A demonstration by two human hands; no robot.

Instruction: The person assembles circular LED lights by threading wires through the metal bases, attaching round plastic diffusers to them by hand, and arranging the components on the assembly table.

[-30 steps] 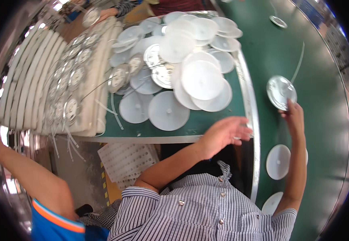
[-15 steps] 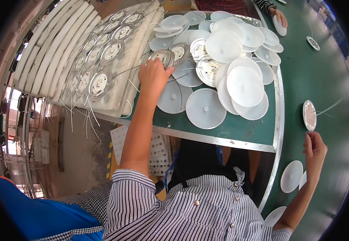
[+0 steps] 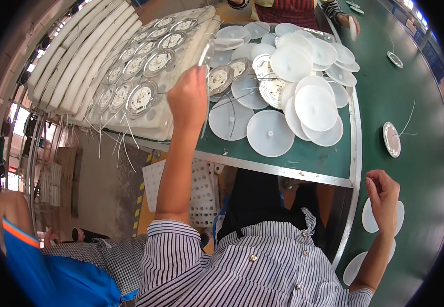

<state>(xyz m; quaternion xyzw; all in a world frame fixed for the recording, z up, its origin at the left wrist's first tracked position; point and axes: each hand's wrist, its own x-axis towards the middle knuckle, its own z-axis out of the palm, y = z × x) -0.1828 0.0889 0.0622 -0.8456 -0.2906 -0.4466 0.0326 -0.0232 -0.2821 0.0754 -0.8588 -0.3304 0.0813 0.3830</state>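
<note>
The left hand (image 3: pixel 187 97) is raised over the green surface (image 3: pixel 304 156), its grip pinched shut on a thin round disc (image 3: pixel 206 52) seen edge-on, just beside the white foam tray (image 3: pixel 155 125) of round modules. The right hand (image 3: pixel 383 192) hangs loosely curled and empty above a white round cover (image 3: pixel 370 220) on the green belt (image 3: pixel 416 169).

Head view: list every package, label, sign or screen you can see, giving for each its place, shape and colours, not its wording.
No label, sign or screen shows.
Foam packing trays: white, long, stacked at upper left, holding round lamp modules.
Perforated sheet: white, rectangular, under the table edge.
</note>
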